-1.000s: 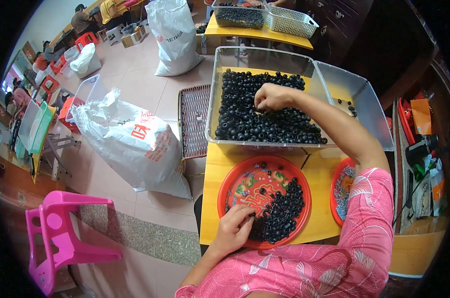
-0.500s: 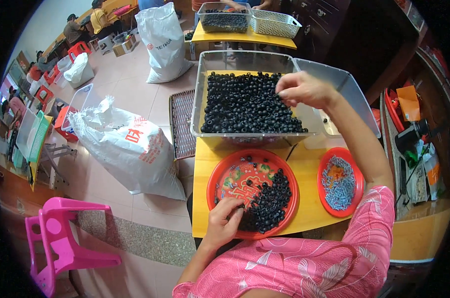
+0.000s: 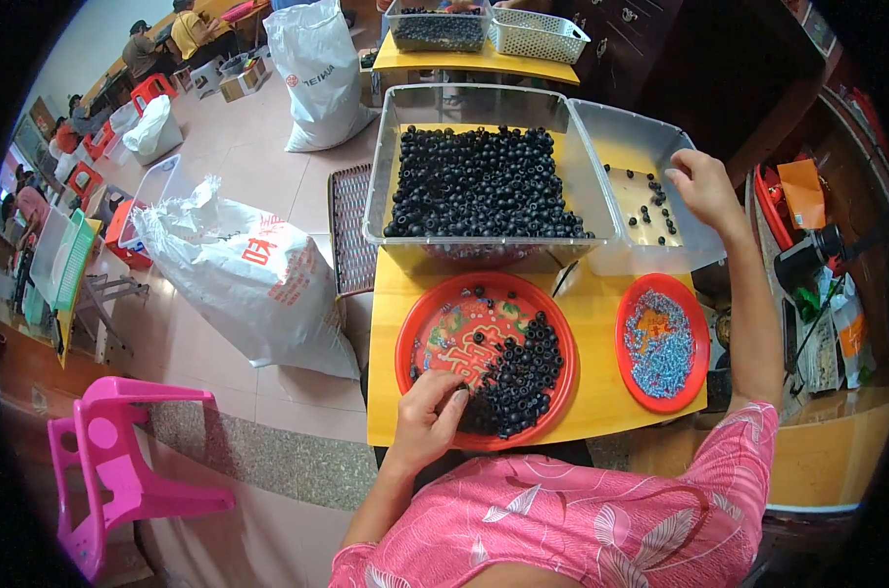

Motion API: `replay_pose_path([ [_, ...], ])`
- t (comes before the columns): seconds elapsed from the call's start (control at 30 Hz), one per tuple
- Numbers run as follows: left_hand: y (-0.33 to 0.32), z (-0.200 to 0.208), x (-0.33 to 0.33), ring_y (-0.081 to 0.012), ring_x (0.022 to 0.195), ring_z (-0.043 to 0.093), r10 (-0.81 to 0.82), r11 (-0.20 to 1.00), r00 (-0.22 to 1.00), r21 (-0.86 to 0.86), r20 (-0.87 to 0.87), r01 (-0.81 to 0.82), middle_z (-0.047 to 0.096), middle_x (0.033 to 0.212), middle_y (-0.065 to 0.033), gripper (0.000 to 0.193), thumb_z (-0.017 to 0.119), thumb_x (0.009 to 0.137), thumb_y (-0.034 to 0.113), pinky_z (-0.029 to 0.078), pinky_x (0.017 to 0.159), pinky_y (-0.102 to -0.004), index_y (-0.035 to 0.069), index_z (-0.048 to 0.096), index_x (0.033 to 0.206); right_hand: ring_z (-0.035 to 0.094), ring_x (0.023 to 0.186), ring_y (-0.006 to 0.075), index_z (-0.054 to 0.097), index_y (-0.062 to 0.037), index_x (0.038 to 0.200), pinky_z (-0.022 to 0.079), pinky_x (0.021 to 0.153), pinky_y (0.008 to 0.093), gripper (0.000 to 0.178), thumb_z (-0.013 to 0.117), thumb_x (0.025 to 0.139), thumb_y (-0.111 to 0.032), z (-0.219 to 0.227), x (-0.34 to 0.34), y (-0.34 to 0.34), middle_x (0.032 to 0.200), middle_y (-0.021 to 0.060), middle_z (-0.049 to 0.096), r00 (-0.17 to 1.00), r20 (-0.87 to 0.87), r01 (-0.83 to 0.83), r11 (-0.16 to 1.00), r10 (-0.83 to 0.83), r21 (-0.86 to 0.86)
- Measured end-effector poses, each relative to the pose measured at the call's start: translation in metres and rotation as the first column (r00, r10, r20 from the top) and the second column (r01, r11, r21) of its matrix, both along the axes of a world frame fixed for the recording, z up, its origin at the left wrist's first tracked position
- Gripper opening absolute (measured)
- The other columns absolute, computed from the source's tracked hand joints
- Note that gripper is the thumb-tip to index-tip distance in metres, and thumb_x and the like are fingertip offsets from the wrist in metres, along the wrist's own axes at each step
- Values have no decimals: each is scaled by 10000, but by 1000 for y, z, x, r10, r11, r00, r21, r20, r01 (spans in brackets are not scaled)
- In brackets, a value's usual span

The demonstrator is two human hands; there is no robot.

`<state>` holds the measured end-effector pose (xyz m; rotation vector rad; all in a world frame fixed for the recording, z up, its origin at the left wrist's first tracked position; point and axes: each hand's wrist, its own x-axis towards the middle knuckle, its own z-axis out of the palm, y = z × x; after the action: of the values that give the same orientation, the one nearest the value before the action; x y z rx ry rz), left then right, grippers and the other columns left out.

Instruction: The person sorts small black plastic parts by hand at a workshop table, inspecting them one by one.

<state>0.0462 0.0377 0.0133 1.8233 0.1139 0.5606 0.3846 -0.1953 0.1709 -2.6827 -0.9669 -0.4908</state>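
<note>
My left hand [image 3: 433, 419] is closed in a pinch over the near left of a round red plate [image 3: 402, 343]. A dark bit shows at its fingertips, apparently one of the small black ring-shaped pieces [image 3: 533, 367] heaped on the plate's right side. My right hand [image 3: 707, 191] is raised over the right wall of a clear bin [image 3: 660, 257], its fingers curled; whatever they hold is hidden. Several black ring-shaped pieces lie scattered in that bin. Left of it, a larger clear bin [image 3: 484, 240] carries a thick heap of the same pieces.
A red oval dish [image 3: 704, 343] of small silvery-blue parts sits on the yellow table [image 3: 601, 402]. White sacks [image 3: 248, 284], a wicker tray [image 3: 351, 235] and a pink stool [image 3: 121, 461] are on the left. Another yellow table [image 3: 464, 62] with two bins stands beyond. People sit far left.
My right hand has moved right, from the heap in the large bin to the smaller bin's right wall. The left hand stays pinched over the plate. The view has shifted slightly.
</note>
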Motion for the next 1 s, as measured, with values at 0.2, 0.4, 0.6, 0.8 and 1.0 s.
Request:
replay_pose_path([
  [0.2, 1, -6, -1, -259, 734, 579, 40, 996, 999, 79, -1, -39, 572, 827, -151, 177, 574, 715, -77, 463, 645, -297, -48, 567, 890, 568, 743, 331, 571, 12, 828, 460, 679, 398, 108, 575, 739, -49, -34, -116, 51, 771, 165, 578, 892, 18, -449, 884, 451, 132],
  [0.4, 3, -5, -5, -243, 733, 579, 44, 997, 999, 55, 16, -45, 571, 842, -149, 180, 565, 718, -79, 459, 631, -285, -48, 568, 895, 572, 725, 342, 582, -4, 806, 462, 660, 403, 113, 590, 721, -77, -43, -100, 110, 758, 170, 581, 777, -114, -599, 783, 619, 169],
  [0.6, -1, -4, -6, -202, 707, 573, 54, 998, 999, 21, 1, -54, 567, 849, -138, 171, 577, 725, -63, 453, 603, -259, -43, 572, 895, 594, 854, 336, 638, -32, 875, 473, 730, 390, 254, 564, 632, -30, -75, -6, 207, 870, 199, 614, 829, -330, -512, 851, 452, -120],
  [0.8, 4, -8, -9, -222, 753, 583, 35, 998, 999, -44, -13, -36, 571, 852, -146, 181, 581, 724, -54, 462, 654, -272, -46, 575, 905, 595, 869, 341, 642, -39, 851, 480, 744, 394, 251, 547, 621, -6, -127, 18, 251, 862, 191, 621, 843, -388, -501, 808, 374, -310],
  [1.0, 10, -9, -8, -251, 796, 584, 28, 992, 999, -121, -19, -30, 576, 852, -155, 187, 581, 721, -52, 461, 699, -293, -48, 574, 908, 581, 902, 357, 588, -41, 921, 475, 748, 431, 224, 530, 707, -71, -131, 16, 264, 925, 199, 607, 882, -364, -435, 814, 299, -384],
])
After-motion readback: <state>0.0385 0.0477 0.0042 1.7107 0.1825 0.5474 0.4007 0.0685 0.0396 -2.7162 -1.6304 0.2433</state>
